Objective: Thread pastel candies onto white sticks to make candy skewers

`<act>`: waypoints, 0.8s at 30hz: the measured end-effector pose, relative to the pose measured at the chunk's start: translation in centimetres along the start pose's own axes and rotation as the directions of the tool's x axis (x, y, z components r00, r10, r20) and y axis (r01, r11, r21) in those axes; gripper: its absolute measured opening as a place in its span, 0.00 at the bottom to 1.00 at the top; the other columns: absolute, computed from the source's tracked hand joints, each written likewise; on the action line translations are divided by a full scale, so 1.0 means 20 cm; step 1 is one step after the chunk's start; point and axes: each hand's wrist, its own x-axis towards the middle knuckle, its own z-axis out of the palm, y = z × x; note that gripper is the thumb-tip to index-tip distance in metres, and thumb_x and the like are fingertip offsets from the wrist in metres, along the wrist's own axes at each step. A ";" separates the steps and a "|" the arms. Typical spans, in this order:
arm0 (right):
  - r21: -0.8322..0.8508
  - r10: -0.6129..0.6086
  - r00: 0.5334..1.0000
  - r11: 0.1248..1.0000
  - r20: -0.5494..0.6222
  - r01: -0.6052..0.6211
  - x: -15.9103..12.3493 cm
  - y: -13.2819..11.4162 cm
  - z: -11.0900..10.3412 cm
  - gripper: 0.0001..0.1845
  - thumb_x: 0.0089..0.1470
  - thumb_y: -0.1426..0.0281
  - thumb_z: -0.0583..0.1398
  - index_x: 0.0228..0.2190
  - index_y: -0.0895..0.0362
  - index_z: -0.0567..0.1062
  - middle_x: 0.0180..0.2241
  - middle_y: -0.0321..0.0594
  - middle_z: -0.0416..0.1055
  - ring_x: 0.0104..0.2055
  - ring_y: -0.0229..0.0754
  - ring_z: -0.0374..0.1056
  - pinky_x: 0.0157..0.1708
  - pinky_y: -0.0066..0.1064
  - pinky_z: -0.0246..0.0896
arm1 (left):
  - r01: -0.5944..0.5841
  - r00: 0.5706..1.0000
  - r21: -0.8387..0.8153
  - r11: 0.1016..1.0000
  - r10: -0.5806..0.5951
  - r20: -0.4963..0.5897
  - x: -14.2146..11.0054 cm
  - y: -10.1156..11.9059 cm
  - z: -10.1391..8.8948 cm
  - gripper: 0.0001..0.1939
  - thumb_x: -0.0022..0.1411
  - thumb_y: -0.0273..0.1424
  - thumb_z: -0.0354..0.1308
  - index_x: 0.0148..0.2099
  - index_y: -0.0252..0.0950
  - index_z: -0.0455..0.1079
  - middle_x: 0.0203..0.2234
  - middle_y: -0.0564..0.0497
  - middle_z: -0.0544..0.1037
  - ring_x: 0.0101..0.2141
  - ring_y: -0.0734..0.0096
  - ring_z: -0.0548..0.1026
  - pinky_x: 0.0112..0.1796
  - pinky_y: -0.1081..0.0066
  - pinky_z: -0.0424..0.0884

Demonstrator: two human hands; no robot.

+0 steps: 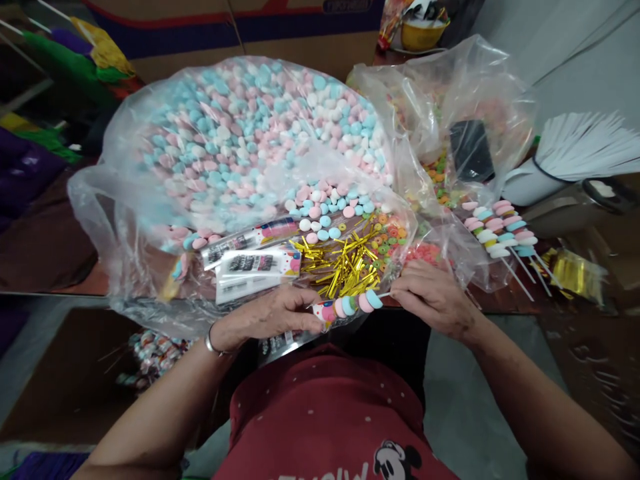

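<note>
My right hand (434,297) pinches the white stick of a candy skewer (370,302) threaded with pink, blue and green pieces. Its far end sits inside a printed clear bag (324,312), whose open end my left hand (273,312) grips between thumb and fingers. Just beyond my hands lies a heap of gold twist ties (345,267). A stack of printed clear bags (257,270) rests left of the ties. Loose pink, blue and white candies (323,220) spill behind them, with small ring candies (393,237) to the right.
A large plastic sack of candies (240,133) fills the back of the table. At the right are finished skewers (500,230), a phone (471,150), a second sack (415,107) and a jug (535,180) of white sticks. Below left, a cardboard box (65,373) holds wrapped skewers.
</note>
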 end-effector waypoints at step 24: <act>0.030 0.005 0.990 1.000 0.139 -0.009 0.05 0.00 -0.01 0.16 0.61 0.72 0.52 0.22 0.56 0.70 0.21 0.33 0.66 0.25 0.35 0.58 0.30 0.30 0.50 | -0.004 0.998 -0.122 0.993 -0.005 -0.070 0.06 -0.06 0.13 0.16 0.56 0.41 0.66 0.39 0.34 0.71 0.20 0.59 0.68 0.21 0.78 0.63 0.21 0.77 0.56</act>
